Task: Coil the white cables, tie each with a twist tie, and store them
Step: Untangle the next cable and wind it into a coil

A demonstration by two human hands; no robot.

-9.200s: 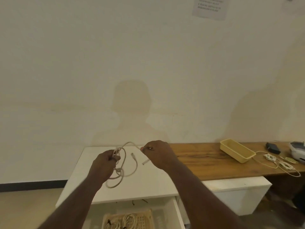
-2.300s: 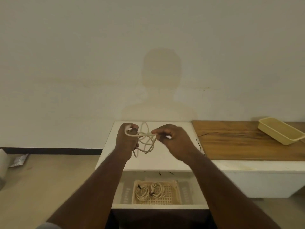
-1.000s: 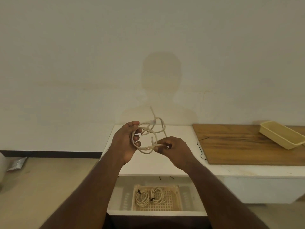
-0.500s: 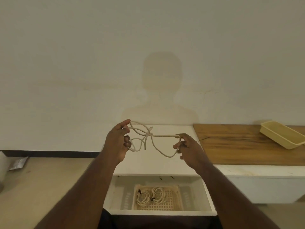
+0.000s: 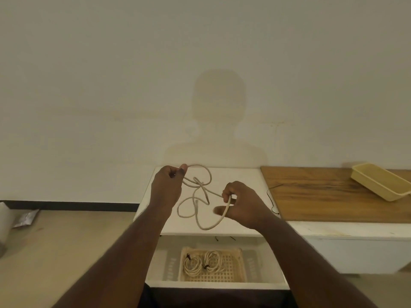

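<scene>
A white cable (image 5: 201, 197) hangs in loose, tangled loops in the air above the white cabinet top (image 5: 240, 181). My left hand (image 5: 166, 187) pinches one end of it between thumb and fingers at the upper left. My right hand (image 5: 241, 202) grips another stretch of it lower to the right, and a long loop droops between the two hands. Below, two coiled white cables (image 5: 203, 262) tied with dark twist ties lie in a woven basket (image 5: 235, 274) inside the open drawer (image 5: 213, 285).
A dark twist tie (image 5: 272, 196) lies at the left edge of the wooden counter (image 5: 333, 196). A yellow tray (image 5: 378, 184) sits at the counter's far right. Small dark ties (image 5: 223, 238) rest at the drawer's back. A foil packet (image 5: 25, 218) lies on the floor at left.
My right hand has dropped lower and the cable has loosened from a compact coil into open, hanging loops. My left hand stays at the upper left, holding its end.
</scene>
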